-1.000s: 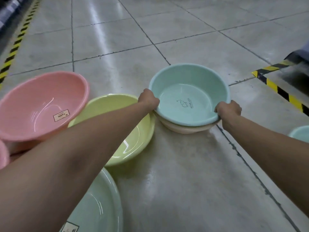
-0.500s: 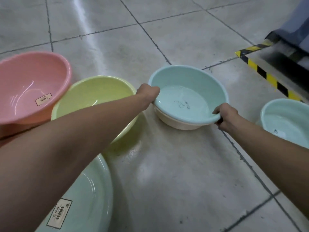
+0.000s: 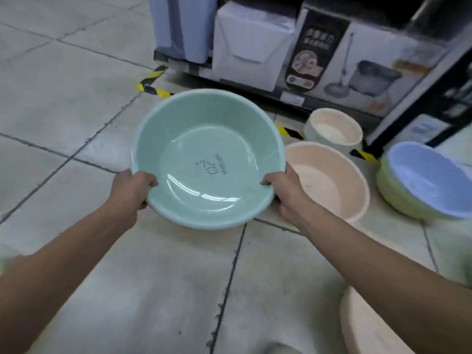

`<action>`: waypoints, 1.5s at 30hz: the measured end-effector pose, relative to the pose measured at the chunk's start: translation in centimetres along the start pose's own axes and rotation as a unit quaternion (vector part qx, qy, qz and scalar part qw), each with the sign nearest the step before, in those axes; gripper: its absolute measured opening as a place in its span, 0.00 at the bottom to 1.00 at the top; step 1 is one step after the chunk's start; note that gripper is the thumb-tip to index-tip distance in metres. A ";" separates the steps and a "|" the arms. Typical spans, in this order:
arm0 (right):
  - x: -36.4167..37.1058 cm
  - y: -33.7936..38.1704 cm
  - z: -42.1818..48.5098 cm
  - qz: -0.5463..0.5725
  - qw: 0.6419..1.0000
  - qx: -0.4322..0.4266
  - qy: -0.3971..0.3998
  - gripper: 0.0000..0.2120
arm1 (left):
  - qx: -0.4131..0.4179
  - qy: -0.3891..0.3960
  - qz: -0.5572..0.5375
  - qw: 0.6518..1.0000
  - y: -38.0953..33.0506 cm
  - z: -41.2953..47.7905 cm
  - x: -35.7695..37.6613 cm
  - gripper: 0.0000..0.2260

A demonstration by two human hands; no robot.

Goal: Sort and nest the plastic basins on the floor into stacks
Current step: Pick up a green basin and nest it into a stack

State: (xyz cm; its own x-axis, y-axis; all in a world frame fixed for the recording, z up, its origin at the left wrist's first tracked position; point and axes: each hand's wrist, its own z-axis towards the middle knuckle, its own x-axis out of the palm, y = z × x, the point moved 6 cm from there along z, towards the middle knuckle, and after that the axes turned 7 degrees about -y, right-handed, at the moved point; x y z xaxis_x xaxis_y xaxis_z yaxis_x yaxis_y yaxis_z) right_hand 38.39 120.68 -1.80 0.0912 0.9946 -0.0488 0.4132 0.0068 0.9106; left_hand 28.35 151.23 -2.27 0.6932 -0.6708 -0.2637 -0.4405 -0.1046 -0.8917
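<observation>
I hold a teal basin with a small printed logo up off the floor, tilted toward me. My left hand grips its rim at the near left and my right hand grips the rim at the near right. Just right of it a peach basin sits on the floor. Behind that stands a cream basin. Farther right a blue basin is nested in a pale green one. Another peach basin's rim shows at the bottom right.
Boxed goods stand on a low shelf along the back, behind yellow-black hazard tape on the grey tiled floor. Open floor lies to the left and in front of me.
I have lifted the teal basin off the cream one below it and turned right. The pink and yellow basins have left the view; the shelf and other basins have come in.
</observation>
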 end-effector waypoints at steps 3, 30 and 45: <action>-10.1 1.3 -1.4 0.002 0.998 -0.024 -0.053 0.25 | 0.049 0.095 0.011 0.994 -2.5 -5.3 7.0 0.06; -43.0 -21.7 -25.5 0.156 0.866 0.120 -0.460 0.24 | 0.083 0.440 0.267 0.853 13.0 -34.9 31.6 0.14; -43.2 -24.2 -22.0 0.186 0.847 0.135 -0.480 0.25 | -0.026 0.453 0.239 0.859 15.9 -33.9 32.1 0.15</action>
State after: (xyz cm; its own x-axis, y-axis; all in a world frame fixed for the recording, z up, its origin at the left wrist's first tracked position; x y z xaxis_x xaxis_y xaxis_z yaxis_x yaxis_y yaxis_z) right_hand 4.51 79.85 -12.65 0.9014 0.3802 -0.2074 0.3738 -0.4411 0.8159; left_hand 24.25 103.10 -12.47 -0.2907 -0.9398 -0.1796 -0.5927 0.3242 -0.7372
